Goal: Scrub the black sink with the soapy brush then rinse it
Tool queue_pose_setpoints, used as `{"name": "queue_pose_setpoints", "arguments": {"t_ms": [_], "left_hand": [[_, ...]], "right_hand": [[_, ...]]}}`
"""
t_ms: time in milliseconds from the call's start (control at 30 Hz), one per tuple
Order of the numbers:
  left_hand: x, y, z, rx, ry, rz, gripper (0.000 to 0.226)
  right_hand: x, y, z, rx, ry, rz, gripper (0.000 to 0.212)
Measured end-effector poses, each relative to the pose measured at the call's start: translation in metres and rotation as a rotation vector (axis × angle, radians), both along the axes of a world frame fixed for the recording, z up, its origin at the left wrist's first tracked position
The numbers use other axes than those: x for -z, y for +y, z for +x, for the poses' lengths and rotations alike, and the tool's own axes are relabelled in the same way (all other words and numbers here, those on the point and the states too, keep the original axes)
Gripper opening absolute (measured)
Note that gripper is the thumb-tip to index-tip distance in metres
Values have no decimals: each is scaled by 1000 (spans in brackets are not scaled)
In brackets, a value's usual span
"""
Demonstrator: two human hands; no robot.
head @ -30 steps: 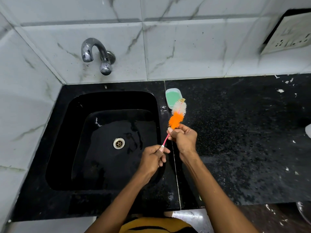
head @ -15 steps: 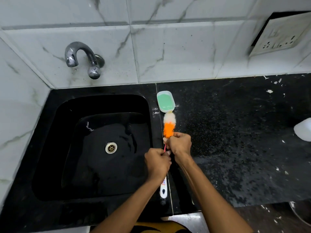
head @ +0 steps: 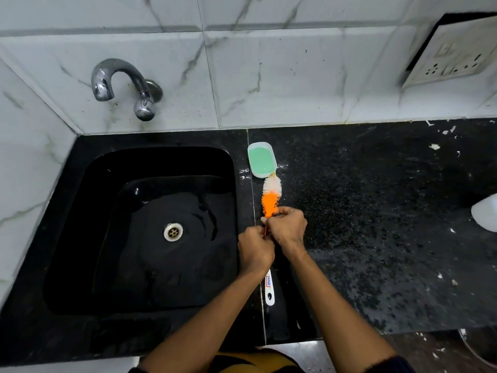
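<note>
Sink: black, wet, rigid, left in the worktop. Brush: right of it, tip beside the green soap tray; light, bendy bristles, slippery, I judge. My left hand grips its handle, right hand pinches the wire neck.

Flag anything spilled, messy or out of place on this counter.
White flecks lie scattered over the black counter, thickest at its right rear, and white splatter sits beside the dish of green soap. No water runs from the tap.
</note>
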State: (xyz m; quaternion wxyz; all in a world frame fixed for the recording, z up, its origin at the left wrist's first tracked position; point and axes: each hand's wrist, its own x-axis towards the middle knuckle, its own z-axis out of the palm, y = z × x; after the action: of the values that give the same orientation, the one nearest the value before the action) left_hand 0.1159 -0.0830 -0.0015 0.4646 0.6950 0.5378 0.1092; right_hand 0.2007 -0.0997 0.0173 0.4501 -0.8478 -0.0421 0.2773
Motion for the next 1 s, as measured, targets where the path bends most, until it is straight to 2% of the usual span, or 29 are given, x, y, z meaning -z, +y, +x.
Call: {"name": "queue_pose_setpoints", "arguments": {"t_ms": [200, 433, 600, 800, 1000], "left_hand": [[-5, 2, -1, 52, 97, 116, 16], [1, 5, -6, 23, 72, 137, 10], [0, 6, -10, 28, 35, 127, 7], [-3, 7, -15, 54, -24, 104, 6], [-3, 15, -30, 120, -47, 161, 16]], "right_hand": [[3, 0, 3, -71, -60, -45, 26], [7, 1, 0, -123, -125, -56, 33], [10, -3, -2, -140, -141, -62, 53], [7, -9, -4, -155, -161, -99, 54], [3, -10, -15, -211, -378, -151, 60]]}}
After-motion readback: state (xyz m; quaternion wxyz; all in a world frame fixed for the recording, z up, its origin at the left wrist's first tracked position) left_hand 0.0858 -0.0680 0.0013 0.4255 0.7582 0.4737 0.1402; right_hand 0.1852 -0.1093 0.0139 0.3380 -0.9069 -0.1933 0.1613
